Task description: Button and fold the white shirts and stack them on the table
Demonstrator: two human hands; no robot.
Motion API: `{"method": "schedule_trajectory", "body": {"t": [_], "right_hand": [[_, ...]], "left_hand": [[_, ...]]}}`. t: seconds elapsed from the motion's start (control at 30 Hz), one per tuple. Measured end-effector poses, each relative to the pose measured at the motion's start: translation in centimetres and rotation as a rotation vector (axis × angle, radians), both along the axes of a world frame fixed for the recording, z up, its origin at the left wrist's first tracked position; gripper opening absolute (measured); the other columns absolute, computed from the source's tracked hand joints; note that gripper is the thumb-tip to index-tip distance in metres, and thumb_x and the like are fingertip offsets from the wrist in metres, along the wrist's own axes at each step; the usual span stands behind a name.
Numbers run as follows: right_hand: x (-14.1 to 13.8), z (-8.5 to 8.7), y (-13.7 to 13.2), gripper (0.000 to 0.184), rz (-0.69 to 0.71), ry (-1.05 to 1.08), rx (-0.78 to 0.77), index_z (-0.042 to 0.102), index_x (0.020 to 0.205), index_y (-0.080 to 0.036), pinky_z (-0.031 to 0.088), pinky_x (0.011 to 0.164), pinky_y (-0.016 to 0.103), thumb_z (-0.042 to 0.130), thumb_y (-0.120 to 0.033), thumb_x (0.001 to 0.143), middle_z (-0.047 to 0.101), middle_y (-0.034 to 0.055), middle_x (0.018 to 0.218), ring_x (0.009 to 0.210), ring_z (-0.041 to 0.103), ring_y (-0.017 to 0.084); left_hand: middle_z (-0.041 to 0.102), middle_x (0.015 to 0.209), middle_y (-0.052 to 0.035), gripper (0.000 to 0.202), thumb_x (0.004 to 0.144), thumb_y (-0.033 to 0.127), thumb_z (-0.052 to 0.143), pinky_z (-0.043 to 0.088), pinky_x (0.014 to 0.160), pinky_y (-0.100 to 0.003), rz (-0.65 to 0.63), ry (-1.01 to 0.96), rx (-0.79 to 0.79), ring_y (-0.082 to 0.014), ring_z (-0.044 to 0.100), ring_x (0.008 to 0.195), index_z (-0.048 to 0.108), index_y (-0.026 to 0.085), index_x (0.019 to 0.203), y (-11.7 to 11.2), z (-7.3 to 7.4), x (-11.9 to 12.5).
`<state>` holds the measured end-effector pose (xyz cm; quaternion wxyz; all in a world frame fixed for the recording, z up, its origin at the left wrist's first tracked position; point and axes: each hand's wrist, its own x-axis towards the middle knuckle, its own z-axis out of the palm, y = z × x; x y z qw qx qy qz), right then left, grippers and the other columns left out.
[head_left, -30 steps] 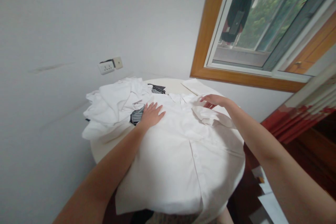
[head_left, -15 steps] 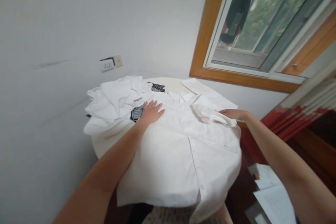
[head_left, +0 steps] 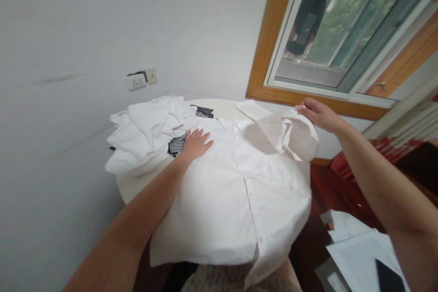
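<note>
a: largest first. what fills the view?
b: a pale wall. a wood-framed window sits at upper right, with a red-and-white curtain at far right.
a: work surface?
b: a round, cream bench near the wall, mostly covered; part of its far rim shows bare.
a: and on it?
b: a white shirt, spread front up. collar toward the wall, hem draped over the near edge. a heap of white cloth lies left of it.
a: off the bench?
b: loose papers, low at right, print on one sheet.
a: state of the hands?
b: left hand: open, palm down, fingers slightly spread, resting on the shirt's upper left; grips nothing. right hand: fingers and thumb closed in a pinch on a raised fold at the shirt's upper right. cannot tell whether that fold is the sleeve.
a: smaller items?
b: dark striped cloth just beside the left hand, partly under the heap; a wall socket; a button near the hem.
</note>
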<state>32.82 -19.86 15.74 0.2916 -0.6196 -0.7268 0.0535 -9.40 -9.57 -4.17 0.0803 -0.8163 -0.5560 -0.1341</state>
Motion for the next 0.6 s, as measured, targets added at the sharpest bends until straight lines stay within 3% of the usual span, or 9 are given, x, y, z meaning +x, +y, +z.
{"method": "schedule_trajectory", "body": {"t": [0.1, 0.2, 0.27, 0.37, 0.47, 0.53, 0.6], "right_hand": [[-2.4, 2.2, 1.1, 0.046, 0.008, -0.029, 0.048, 0.058, 0.087, -0.021, 0.039, 0.062, 0.027, 0.042, -0.064, 0.087, 0.058, 0.0032, 0.072, 0.067, 0.052, 0.016], [-5.9, 2.0, 1.7, 0.045, 0.036, -0.157, 0.045, 0.060, 0.087, -0.019, 0.040, 0.069, 0.028, 0.040, -0.059, 0.091, 0.062, 0.0065, 0.079, 0.075, 0.056, 0.019], [-9.2, -0.1, 1.6, 0.041, 0.050, -0.284, -0.021, 0.060, 0.090, -0.018, 0.041, 0.072, 0.029, 0.039, -0.054, 0.093, 0.065, 0.0090, 0.085, 0.081, 0.059, 0.021], [-15.0, -5.3, 0.6, 0.035, -0.012, -0.461, -0.131, 0.058, 0.103, -0.018, 0.042, 0.072, 0.031, 0.039, -0.047, 0.095, 0.068, 0.0133, 0.090, 0.085, 0.062, 0.025], [-19.6, -10.0, -1.1, 0.038, 0.139, -0.529, -0.236, 0.055, 0.111, -0.018, 0.044, 0.070, 0.032, 0.036, -0.047, 0.097, 0.070, 0.0154, 0.092, 0.083, 0.065, 0.026], [-20.8, -11.3, -2.0, 0.040, 0.307, -0.508, -0.222, 0.057, 0.109, -0.015, 0.045, 0.072, 0.034, 0.035, -0.045, 0.098, 0.070, 0.0166, 0.093, 0.084, 0.065, 0.027], [-20.2, -11.1, -2.5, 0.039, 0.490, -0.429, -0.182, 0.061, 0.106, -0.016, 0.045, 0.077, 0.034, 0.034, -0.043, 0.099, 0.070, 0.0153, 0.097, 0.088, 0.065, 0.026]], "left_hand": [[0.043, 0.148, -0.0118, 0.057, 0.093, 0.056, 0.034, 0.013, 0.116, -0.052, -0.005, -0.018, 0.007, -0.0304, 0.033, 0.139, 0.051, 0.023, 0.136, 0.1, -0.1, 0.0], [0.043, 0.148, -0.0114, 0.056, 0.092, 0.056, 0.035, 0.013, 0.116, -0.053, -0.004, -0.031, -0.001, -0.0305, 0.033, 0.139, 0.052, 0.024, 0.136, 0.2, -0.1, 0.0], [0.043, 0.148, -0.0115, 0.057, 0.092, 0.056, 0.034, 0.013, 0.116, -0.053, -0.001, -0.025, -0.009, -0.0302, 0.033, 0.139, 0.051, 0.024, 0.136, 0.1, 0.0, 0.0], [0.042, 0.148, -0.0117, 0.057, 0.093, 0.055, 0.033, 0.012, 0.116, -0.053, 0.002, -0.002, -0.006, -0.0298, 0.032, 0.140, 0.050, 0.024, 0.138, 0.1, 0.0, 0.0], [0.042, 0.148, -0.0109, 0.057, 0.093, 0.056, 0.032, 0.013, 0.116, -0.052, 0.004, 0.017, -0.001, -0.0292, 0.032, 0.140, 0.049, 0.025, 0.138, 0.1, -0.1, -0.1], [0.042, 0.148, -0.0113, 0.059, 0.093, 0.056, 0.030, 0.013, 0.116, -0.052, 0.003, 0.022, 0.000, -0.0294, 0.032, 0.140, 0.048, 0.024, 0.139, 0.2, -0.2, -0.1], [0.042, 0.148, -0.0124, 0.059, 0.093, 0.056, 0.030, 0.013, 0.116, -0.052, -0.001, 0.023, 0.004, -0.0301, 0.032, 0.140, 0.048, 0.023, 0.139, 0.2, -0.2, -0.2]]}}
